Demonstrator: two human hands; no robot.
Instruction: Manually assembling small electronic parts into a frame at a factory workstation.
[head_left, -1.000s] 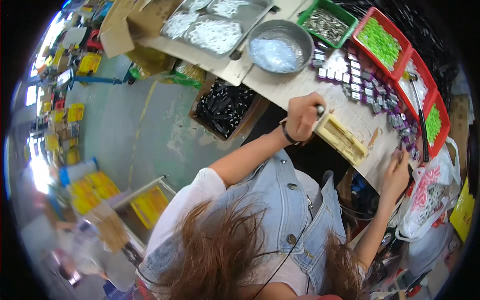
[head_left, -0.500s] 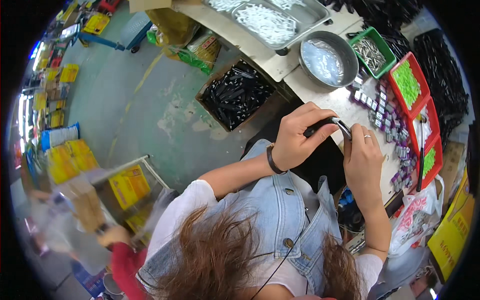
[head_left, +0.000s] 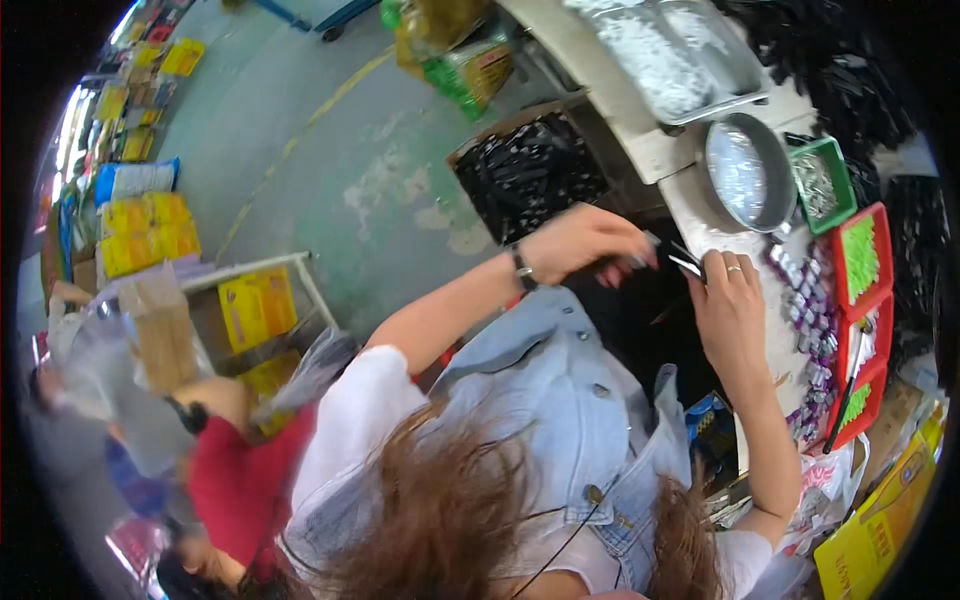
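My right hand (head_left: 730,305), with a ring on one finger, pinches a slim silver metal piece (head_left: 686,266) with a dark thin edge; its exact kind does not show. A short gap to the left, my left hand (head_left: 585,245) has its fingers bent and smeared by motion. Something small and shiny shows at the left fingertips, too blurred to name. Beneath both hands lies a dark area over my lap. Right of my right hand, many small silver-and-purple parts (head_left: 808,310) lie heaped along the worktable (head_left: 690,205).
A round metal pan (head_left: 705,170), a green bin (head_left: 850,190) of metal pieces, red bins (head_left: 885,225) with green pieces and a metal tray (head_left: 735,105) line the table. Left stand a box of black parts (head_left: 530,165) and a cart (head_left: 305,270); a person in a red sleeve (head_left: 235,485) works behind.
My hands have drawn apart; earlier both held a black-and-silver piece together. The left hand has moved slightly left and away. My view has shifted, so the table sits farther right.
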